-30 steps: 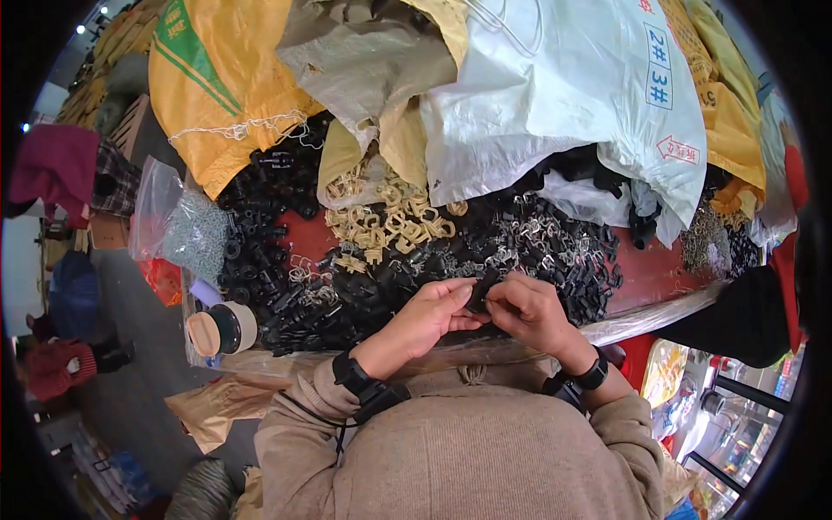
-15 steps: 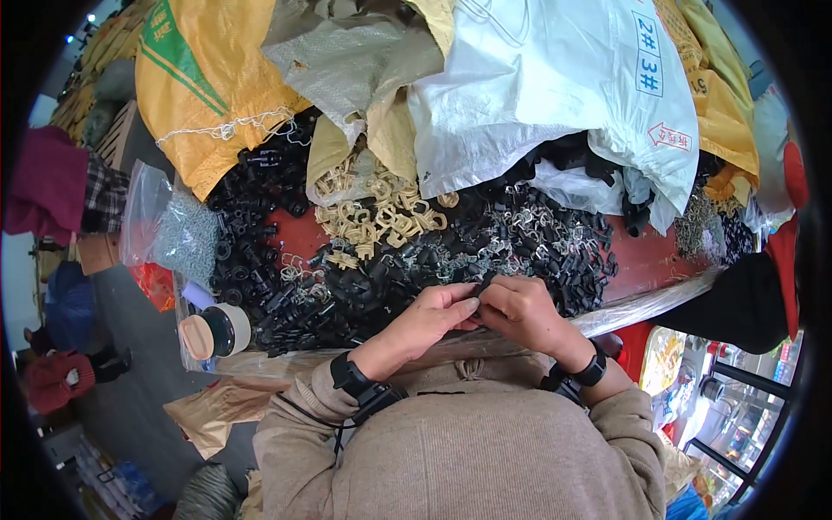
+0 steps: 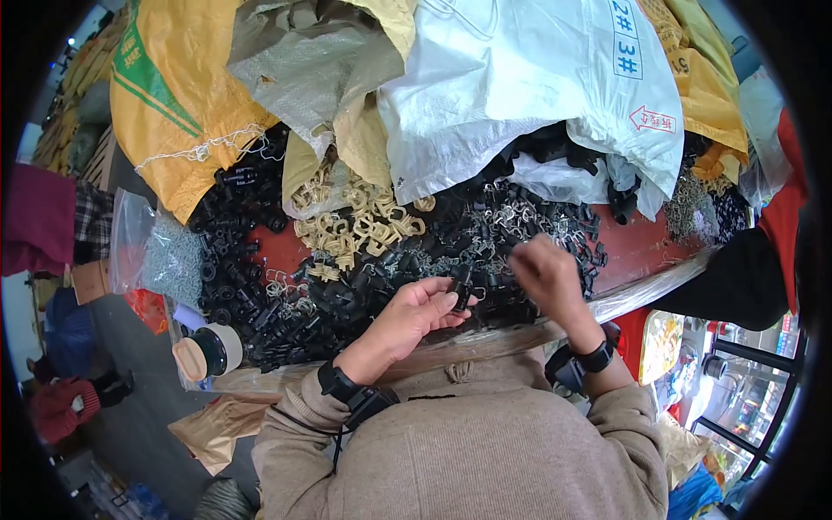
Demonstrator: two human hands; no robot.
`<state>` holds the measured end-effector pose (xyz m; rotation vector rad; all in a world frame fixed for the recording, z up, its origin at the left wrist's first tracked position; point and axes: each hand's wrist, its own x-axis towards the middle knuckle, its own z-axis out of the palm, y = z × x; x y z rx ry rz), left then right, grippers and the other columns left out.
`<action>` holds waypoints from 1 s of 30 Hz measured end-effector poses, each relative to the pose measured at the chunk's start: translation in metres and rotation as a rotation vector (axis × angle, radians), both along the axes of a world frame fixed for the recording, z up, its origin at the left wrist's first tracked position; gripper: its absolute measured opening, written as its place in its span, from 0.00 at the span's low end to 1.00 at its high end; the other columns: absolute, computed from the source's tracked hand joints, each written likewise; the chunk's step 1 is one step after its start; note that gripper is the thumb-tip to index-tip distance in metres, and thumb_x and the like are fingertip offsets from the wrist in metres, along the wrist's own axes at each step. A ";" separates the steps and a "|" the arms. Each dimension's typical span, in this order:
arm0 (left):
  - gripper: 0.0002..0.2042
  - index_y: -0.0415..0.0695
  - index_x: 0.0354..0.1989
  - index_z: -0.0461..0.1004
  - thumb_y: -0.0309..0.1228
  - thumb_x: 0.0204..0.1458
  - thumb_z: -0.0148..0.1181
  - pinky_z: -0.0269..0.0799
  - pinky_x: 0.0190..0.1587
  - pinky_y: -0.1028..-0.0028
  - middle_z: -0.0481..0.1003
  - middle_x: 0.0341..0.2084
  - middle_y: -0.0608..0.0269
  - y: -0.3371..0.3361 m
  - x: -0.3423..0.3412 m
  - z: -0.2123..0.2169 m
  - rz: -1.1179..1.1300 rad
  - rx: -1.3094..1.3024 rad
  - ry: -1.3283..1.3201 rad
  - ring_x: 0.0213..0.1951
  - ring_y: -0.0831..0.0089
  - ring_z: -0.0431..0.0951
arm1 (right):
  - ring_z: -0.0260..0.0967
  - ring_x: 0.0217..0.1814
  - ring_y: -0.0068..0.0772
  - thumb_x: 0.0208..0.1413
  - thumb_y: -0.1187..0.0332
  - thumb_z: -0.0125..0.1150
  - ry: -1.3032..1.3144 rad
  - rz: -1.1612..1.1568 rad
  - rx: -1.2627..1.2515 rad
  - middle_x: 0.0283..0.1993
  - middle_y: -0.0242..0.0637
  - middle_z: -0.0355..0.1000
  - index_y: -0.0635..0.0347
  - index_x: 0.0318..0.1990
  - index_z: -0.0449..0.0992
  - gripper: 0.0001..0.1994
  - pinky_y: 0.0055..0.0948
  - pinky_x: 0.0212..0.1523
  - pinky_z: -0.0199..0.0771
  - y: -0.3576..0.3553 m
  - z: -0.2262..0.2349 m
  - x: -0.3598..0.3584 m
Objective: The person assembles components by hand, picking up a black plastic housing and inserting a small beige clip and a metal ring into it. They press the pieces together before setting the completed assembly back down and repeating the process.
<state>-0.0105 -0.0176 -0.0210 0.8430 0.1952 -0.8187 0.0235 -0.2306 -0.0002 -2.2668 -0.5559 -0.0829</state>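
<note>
My left hand (image 3: 421, 310) is closed on a small black plastic fitting (image 3: 462, 289), gripped upright between thumb and fingers at the table's near edge. To its right, my right hand (image 3: 550, 277) is over the pile of black parts and wire clips. Its fingers are curled and blurred, and whether they hold anything is hidden. Bent silvery wire clips (image 3: 511, 208) lie just beyond it among the black parts. Left of these is a heap of cream-coloured plastic loops (image 3: 368, 227).
Yellow (image 3: 186, 78) and white woven sacks (image 3: 537, 95) spill parts onto the red tabletop (image 3: 637, 243). A plastic bag of small grey screws or springs (image 3: 172, 260) and a jar with a beige lid (image 3: 192, 357) stand at left. Plastic film wraps the near edge.
My hands have parted. The left keeps the black fitting, now in plain view, while the right has moved right and away from me over the pile. The whole view has shifted slightly.
</note>
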 end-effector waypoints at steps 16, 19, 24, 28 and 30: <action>0.11 0.36 0.40 0.63 0.27 0.49 0.45 0.69 0.38 0.77 0.69 0.36 0.54 0.001 0.000 0.000 0.082 -0.021 0.043 0.35 0.71 0.71 | 0.59 0.19 0.29 0.43 0.72 0.53 0.086 -0.165 -0.094 0.20 0.35 0.61 0.63 0.26 0.66 0.04 0.24 0.19 0.57 -0.031 -0.021 0.012; 0.11 0.36 0.40 0.63 0.27 0.49 0.46 0.69 0.38 0.77 0.69 0.36 0.54 0.001 0.001 0.000 0.093 -0.038 0.043 0.35 0.71 0.71 | 0.58 0.17 0.21 0.46 0.71 0.52 0.247 -0.213 -0.013 0.18 0.32 0.62 0.63 0.26 0.66 0.04 0.19 0.18 0.55 -0.029 -0.015 0.012; 0.12 0.37 0.42 0.62 0.28 0.49 0.47 0.67 0.39 0.77 0.69 0.37 0.56 0.002 0.003 0.002 0.087 -0.057 0.016 0.36 0.72 0.71 | 0.57 0.18 0.13 0.50 0.70 0.48 0.761 -0.182 0.567 0.18 0.26 0.62 0.61 0.28 0.66 0.04 0.13 0.17 0.55 -0.018 -0.008 0.008; 0.13 0.38 0.42 0.62 0.30 0.49 0.47 0.66 0.41 0.77 0.69 0.37 0.59 -0.001 0.003 0.005 0.116 -0.090 -0.016 0.38 0.74 0.70 | 0.58 0.19 0.12 0.50 0.70 0.47 0.868 -0.091 0.652 0.19 0.25 0.62 0.60 0.31 0.65 0.04 0.11 0.18 0.55 -0.002 -0.003 0.002; 0.13 0.38 0.42 0.62 0.30 0.49 0.47 0.65 0.41 0.77 0.69 0.37 0.60 -0.002 0.003 0.005 0.137 -0.106 -0.026 0.39 0.74 0.70 | 0.58 0.19 0.12 0.50 0.71 0.47 0.904 -0.010 0.676 0.20 0.25 0.63 0.59 0.33 0.63 0.04 0.11 0.18 0.55 0.007 -0.002 -0.001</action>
